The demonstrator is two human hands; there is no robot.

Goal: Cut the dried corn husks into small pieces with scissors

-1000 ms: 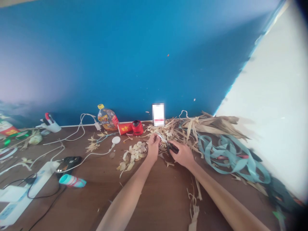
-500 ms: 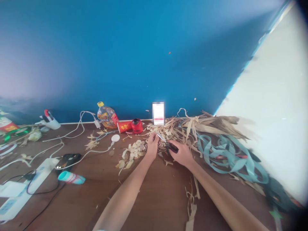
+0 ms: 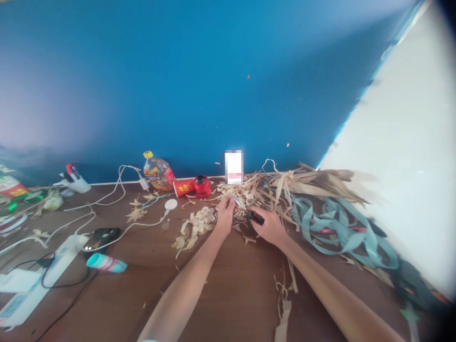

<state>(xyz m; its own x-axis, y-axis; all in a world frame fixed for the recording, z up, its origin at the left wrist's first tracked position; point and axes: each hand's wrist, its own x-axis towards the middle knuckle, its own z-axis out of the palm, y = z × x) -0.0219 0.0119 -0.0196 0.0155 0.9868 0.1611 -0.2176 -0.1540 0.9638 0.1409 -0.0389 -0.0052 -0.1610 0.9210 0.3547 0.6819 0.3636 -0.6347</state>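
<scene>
My right hand (image 3: 266, 225) is closed around the dark handles of a pair of scissors (image 3: 255, 217). The silver blades point up and left, reaching my left hand (image 3: 225, 213). The left fingers are pinched together close to the blade tips; whatever small piece they hold is too hidden to name. Just beyond both hands lies a heap of pale, dry husk strips (image 3: 249, 190). Left of my left hand is a pile of pale, round, petal-like cut pieces (image 3: 199, 221).
A bundle of dry husks (image 3: 317, 183) and a tangle of blue-green ribbon (image 3: 335, 228) lie to the right. A bottle (image 3: 156, 173), a red paper cup (image 3: 184, 187) and a bright-screened phone (image 3: 234, 167) stand near the wall. The power strip (image 3: 42, 280) and cables occupy the left.
Both hands stay almost in place, with the scissors still at the left fingertips. The view has shifted very slightly.
</scene>
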